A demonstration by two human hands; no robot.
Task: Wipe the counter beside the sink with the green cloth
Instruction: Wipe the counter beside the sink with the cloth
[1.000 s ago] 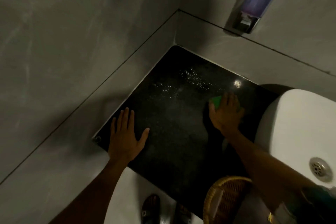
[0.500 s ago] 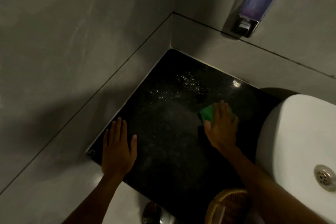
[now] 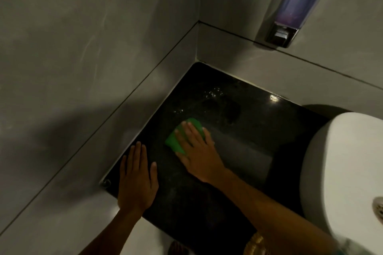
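A black stone counter [image 3: 244, 151] fills the corner between two grey walls, left of a white sink [image 3: 344, 172]. My right hand [image 3: 199, 151] lies flat on the green cloth [image 3: 176, 141] and presses it onto the counter's left-middle part; the cloth shows beyond my fingers on the left and far sides. My left hand [image 3: 136, 180] rests palm down with fingers together on the counter's front-left corner, holding nothing. A few bright water specks [image 3: 213, 92] remain near the back corner.
A soap dispenser [image 3: 290, 12] hangs on the back wall above the counter. The sink's drain [image 3: 379, 209] shows at the right edge. A woven basket [image 3: 256, 244] and a sandal [image 3: 178, 248] sit below the counter's front edge.
My right hand has slid the green cloth leftward across the counter, from near the sink toward the left wall. Fewer water specks show. My left hand stays in the front-left corner.
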